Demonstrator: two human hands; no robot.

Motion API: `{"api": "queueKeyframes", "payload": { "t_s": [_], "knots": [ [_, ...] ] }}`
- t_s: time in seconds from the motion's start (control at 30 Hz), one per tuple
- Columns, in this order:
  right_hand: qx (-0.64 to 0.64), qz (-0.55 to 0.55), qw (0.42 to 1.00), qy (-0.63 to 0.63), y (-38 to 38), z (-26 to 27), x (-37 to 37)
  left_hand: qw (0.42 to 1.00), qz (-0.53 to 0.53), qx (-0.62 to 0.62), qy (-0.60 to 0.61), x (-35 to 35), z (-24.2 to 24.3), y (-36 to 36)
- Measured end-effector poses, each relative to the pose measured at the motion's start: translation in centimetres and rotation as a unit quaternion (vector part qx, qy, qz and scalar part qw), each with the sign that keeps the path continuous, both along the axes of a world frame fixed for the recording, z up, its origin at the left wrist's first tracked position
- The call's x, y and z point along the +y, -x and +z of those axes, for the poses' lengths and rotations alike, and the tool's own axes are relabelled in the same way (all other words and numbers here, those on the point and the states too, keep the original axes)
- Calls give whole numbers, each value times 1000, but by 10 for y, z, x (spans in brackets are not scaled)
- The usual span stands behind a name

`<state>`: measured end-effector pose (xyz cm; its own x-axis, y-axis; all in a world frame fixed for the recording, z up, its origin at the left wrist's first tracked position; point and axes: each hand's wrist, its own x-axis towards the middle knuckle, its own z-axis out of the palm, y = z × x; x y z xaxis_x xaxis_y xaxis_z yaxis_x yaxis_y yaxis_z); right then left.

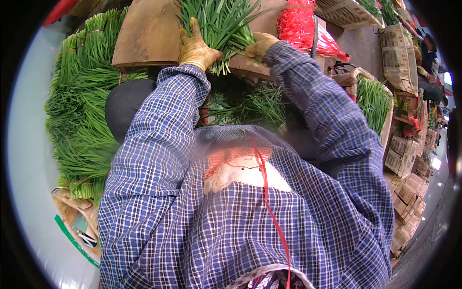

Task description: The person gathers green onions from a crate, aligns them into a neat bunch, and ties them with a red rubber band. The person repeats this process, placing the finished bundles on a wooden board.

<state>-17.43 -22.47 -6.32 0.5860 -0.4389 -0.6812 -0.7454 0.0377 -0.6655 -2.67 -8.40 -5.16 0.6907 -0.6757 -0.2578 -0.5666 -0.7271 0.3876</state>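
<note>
Loose garlic chives (216, 25) lie on a wooden board (144, 32) at the top of the view. My left hand (196, 50), in a yellowish glove, rests against their left side with its thumb and fingers spread; whether it grips any stems is not clear. At the right edge of the pile, my right hand (260, 47), gloved too, has its fingers closed around a few stems of chives (243, 38). The cut ends of the pile point towards me over the board's near edge. Pink-red plastic ties (297, 25) hang in a bundle to the right of the pile.
Tied bundles of chives (83, 108) are stacked high on the left. Loose leaves (263, 103) lie below the board, between my knees. More chives fill a lined container (373, 104) on the right. Plastic crates (399, 54) stand beyond, with another person (429, 54) at the far right.
</note>
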Motion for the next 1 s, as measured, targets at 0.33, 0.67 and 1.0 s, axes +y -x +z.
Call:
{"api": "queueKeyframes", "payload": {
  "t_s": [0.33, 0.67, 1.0],
  "knots": [
    [-226, -139, 952, 149, 153, 199, -62, 1000, 5, 11, 7, 0, -8, -4],
    [-104, -374, 848, 361, 254, 137, -165, 995, -21, 8, 96, 3, -27, -13],
    [155, -178, 899, 369, 168, -71, -13, 991, -30, 27, 131, 17, -20, -18]
  ]
}}
